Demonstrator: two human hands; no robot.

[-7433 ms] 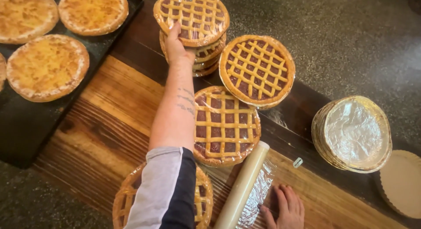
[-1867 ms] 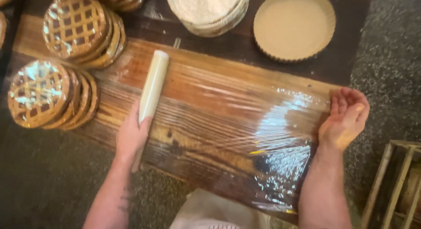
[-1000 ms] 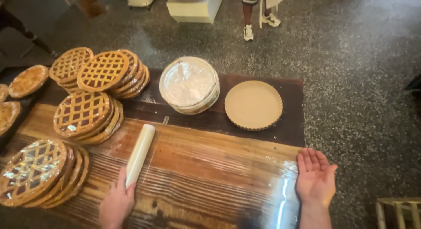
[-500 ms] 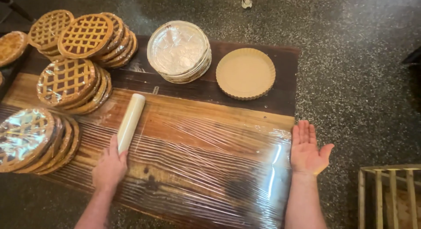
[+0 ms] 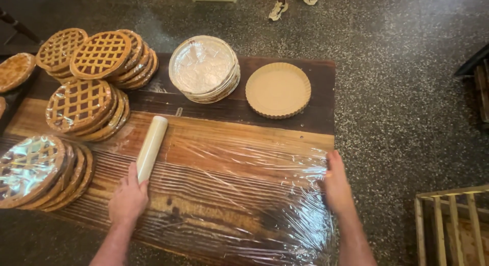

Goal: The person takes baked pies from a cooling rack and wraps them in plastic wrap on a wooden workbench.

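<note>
The roll of cling film (image 5: 151, 148), left of centre in the frame, is gripped at its near end by the left hand (image 5: 128, 198). The unrolled film sheet (image 5: 244, 194) is kept taut across the wooden worktop (image 5: 214, 138) by the right hand (image 5: 337, 187), fingers flat and open at its right edge.

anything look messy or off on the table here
Mostly tidy. The cling film sheet is wrinkled and bunched near the right hand at the table edge. The lattice tart stacks lean and fan out rather than sitting straight. The left hand holds the film roll. Nothing looks spilled or broken.
</note>
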